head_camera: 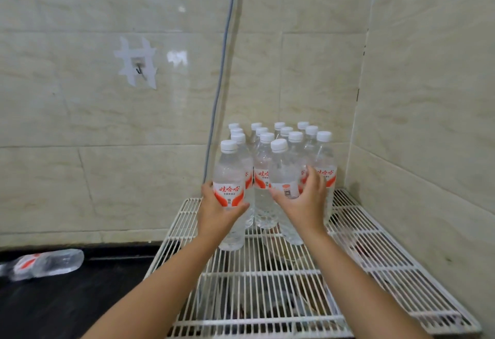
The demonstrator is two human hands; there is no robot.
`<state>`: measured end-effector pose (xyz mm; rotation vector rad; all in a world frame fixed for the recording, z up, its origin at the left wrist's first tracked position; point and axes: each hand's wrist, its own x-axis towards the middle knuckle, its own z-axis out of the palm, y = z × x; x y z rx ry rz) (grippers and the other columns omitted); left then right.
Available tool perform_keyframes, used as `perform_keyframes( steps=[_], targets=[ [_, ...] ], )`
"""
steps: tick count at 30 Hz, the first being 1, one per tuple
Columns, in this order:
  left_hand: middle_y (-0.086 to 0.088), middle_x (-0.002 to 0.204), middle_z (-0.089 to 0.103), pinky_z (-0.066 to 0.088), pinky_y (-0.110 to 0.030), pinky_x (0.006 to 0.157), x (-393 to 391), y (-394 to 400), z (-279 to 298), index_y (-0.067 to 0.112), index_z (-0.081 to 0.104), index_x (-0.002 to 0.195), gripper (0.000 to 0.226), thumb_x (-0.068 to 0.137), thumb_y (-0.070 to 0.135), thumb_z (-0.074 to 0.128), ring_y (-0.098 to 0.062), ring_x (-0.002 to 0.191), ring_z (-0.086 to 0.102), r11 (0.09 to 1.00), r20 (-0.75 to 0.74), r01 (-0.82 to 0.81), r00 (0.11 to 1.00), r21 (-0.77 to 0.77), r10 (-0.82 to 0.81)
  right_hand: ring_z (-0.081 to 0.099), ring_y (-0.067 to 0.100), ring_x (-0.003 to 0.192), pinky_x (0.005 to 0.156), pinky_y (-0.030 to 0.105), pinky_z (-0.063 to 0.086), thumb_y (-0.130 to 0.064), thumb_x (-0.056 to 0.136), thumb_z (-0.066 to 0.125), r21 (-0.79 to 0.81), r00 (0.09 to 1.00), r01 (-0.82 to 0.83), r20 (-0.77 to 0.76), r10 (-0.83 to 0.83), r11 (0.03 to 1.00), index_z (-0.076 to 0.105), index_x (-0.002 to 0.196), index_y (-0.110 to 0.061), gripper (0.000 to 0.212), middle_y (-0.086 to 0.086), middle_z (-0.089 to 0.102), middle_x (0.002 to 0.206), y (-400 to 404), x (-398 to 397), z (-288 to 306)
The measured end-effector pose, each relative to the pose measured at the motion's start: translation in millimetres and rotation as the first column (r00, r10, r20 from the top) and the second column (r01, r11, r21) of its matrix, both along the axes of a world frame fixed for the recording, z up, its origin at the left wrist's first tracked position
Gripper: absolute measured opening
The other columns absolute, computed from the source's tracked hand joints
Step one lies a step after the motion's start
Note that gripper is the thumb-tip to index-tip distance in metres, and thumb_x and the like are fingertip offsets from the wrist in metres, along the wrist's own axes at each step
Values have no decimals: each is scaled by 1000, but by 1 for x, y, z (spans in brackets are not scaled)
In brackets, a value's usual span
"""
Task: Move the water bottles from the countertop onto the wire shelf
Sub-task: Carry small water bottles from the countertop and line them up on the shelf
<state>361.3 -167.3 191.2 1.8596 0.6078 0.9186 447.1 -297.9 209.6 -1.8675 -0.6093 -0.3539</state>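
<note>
Several clear water bottles (324, 156) with white caps and red-white labels stand packed in rows at the back of the white wire shelf (281, 295). My left hand (217, 212) grips the front-left bottle (229, 175) around its label; its base rests on the shelf. My right hand (305, 202) curls round the front-right bottle (282, 175), thumb on the label, fingers behind it. One more bottle (45, 263) lies on its side on the black countertop (67, 306) at the left.
Tiled walls form a corner right behind and to the right of the bottles. A grey cable (222, 70) runs down the wall to the shelf's back-left corner. A taped hook (138, 66) sits on the left wall. Dark items show under the shelf wires.
</note>
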Motion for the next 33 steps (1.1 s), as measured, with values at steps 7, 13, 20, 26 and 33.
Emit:
perform_keyframes(
  steps=[7, 13, 20, 26, 33],
  targets=[
    [5, 101, 52, 48, -28, 75, 2, -10, 0, 16, 31, 127, 76, 68, 22, 79, -15, 88, 56, 997, 25, -51, 998, 52, 50, 41, 26, 121, 95, 29, 38, -28, 75, 74, -120, 981, 160, 133, -143, 980, 30, 138, -6, 80, 15, 37, 136, 28, -2, -2],
    [3, 98, 53, 53, -34, 82, 8, -13, 1, 15, 32, 124, 70, 71, 20, 78, -16, 88, 57, 1000, 47, 4, 999, -20, -3, 53, 26, 111, 92, 38, 48, -7, 72, 74, 243, 896, -281, -280, 344, 929, 32, 134, -7, 75, 10, 51, 124, -4, 29, 4],
    [3, 106, 57, 50, -29, 76, 17, -16, -1, 17, 33, 126, 71, 71, 33, 76, -12, 88, 56, 994, -40, 50, 998, 100, -46, 55, 27, 116, 100, 45, 44, -10, 84, 60, 260, 775, -460, -349, 526, 849, 46, 128, -16, 47, 5, 60, 118, -16, 26, 4],
    [16, 111, 40, 37, -20, 82, -3, -10, -4, 21, 13, 141, 97, 70, 16, 78, -3, 101, 42, 939, -203, 226, 963, 259, -176, 46, 16, 123, 92, 24, 39, -16, 75, 72, -231, 900, -393, -297, 321, 890, 29, 140, -17, 78, -1, 46, 136, -27, 4, -7],
    [2, 128, 52, 41, -24, 81, -3, -6, -10, 22, 8, 143, 100, 71, 18, 77, -18, 113, 54, 955, -173, 158, 978, 250, -117, 42, 17, 129, 99, 23, 34, -13, 76, 73, -208, 932, -343, -197, 305, 916, 28, 138, -19, 77, 0, 44, 139, -12, -4, -15]
  ],
)
